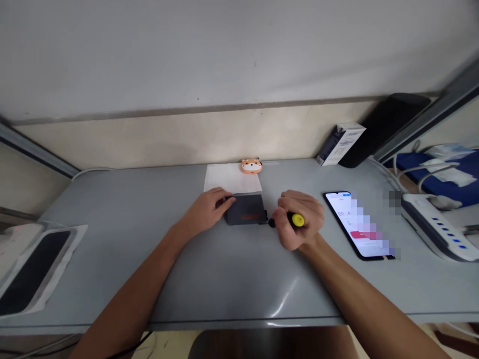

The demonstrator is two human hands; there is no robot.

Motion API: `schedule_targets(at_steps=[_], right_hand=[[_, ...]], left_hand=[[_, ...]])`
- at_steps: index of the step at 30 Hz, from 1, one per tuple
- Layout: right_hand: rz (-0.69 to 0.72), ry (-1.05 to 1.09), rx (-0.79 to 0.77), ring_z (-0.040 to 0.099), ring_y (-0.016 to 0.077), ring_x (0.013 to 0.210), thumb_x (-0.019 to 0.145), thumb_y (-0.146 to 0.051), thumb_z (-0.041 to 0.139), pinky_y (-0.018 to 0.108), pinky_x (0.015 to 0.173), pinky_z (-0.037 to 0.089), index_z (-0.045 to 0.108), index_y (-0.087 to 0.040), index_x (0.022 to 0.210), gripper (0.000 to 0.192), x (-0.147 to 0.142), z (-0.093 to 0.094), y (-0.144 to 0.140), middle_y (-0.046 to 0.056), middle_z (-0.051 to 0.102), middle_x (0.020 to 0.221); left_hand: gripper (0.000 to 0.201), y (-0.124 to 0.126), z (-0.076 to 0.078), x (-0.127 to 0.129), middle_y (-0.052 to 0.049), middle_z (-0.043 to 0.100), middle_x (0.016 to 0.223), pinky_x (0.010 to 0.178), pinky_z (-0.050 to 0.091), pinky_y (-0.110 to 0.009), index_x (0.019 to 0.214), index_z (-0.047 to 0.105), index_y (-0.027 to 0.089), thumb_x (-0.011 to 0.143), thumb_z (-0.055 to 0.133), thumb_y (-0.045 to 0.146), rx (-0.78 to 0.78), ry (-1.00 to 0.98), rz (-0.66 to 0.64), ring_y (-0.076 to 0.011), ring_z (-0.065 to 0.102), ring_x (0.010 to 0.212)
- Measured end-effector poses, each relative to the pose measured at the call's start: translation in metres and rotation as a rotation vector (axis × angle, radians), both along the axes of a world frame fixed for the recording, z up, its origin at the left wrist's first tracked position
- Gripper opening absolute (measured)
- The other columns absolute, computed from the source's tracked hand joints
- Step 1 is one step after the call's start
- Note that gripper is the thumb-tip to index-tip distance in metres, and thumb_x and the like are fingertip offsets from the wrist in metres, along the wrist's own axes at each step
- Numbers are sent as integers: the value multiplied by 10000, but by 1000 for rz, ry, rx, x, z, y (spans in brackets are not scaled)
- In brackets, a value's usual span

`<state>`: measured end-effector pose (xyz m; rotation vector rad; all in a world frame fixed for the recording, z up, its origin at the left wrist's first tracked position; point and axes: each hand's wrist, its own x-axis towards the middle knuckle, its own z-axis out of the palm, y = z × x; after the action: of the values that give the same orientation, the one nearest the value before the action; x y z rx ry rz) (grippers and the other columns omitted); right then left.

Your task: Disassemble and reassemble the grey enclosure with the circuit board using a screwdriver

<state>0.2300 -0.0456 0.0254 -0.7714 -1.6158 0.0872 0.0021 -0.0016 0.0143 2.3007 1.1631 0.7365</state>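
On the grey desk [112, 214], a dark grey box [243, 206] with orange lettering lies in front of a white paper sheet [224, 178]. The person's left hand [207, 209] touches its left edge; whether thumb and fingers pinch it, one cannot tell. The right hand [310, 212], fingers clamped around a black-and-yellow tool [298, 220], is just beside its right edge.
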Motion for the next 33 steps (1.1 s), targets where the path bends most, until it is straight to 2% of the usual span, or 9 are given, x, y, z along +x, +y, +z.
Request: schedule_targets(at_steps=[8, 14, 20, 27, 30, 33], right_hand=[[33, 87, -5, 370, 119, 421, 893, -169, 528, 301, 454, 293, 456, -251, 568, 343, -7, -2, -3, -34, 411, 465], [159, -47, 61, 470, 122, 464, 907, -110, 544, 280, 481, 383, 481, -246, 707, 250, -25, -10, -8, -31, 539, 524], [129, -2, 53, 453, 121, 445, 906, -108, 545, 273, 468, 366, 491, -244, 683, 266, -17, -6, -6, -42, 486, 500], [-95, -8, -21, 410, 96, 389, 884, -132, 527, 271, 431, 284, 428, -229, 541, 370, 9, 2, 2, -38, 445, 447], [-113, -70, -34, 388, 88, 373, 882, -135, 514, 267, 428, 273, 415, -226, 520, 386, 11, 4, 4, -42, 433, 422], [-98, -90, -34, 388, 83, 374, 881, -143, 507, 260, 427, 275, 401, -224, 509, 396, 10, 5, 4, -41, 428, 416]], left_hand=[[279, 0, 0, 0, -52, 769, 995, 837, 575, -342, 995, 750, 205, 1058, 517, 343, 0, 33, -4, -205, 723, 901], [309, -2, -2, -2, -48, 760, 1001, 871, 574, -346, 1021, 736, 211, 1086, 474, 363, 12, 75, -18, -202, 710, 923], [289, 1, -9, -4, -71, 757, 1030, 913, 573, -369, 1082, 719, 190, 1105, 453, 300, 253, 109, -55, -213, 708, 972], [215, -6, -5, 7, -58, 735, 927, 790, 557, -321, 991, 704, 179, 1066, 502, 185, 558, 53, -106, -172, 671, 825], [190, -14, -4, 17, -57, 728, 908, 779, 553, -316, 941, 699, 179, 1043, 539, 167, 632, 23, -164, -165, 665, 806], [159, -21, -5, 25, -62, 731, 932, 784, 553, -320, 943, 704, 180, 1034, 574, 189, 633, 21, -210, -169, 682, 833]])
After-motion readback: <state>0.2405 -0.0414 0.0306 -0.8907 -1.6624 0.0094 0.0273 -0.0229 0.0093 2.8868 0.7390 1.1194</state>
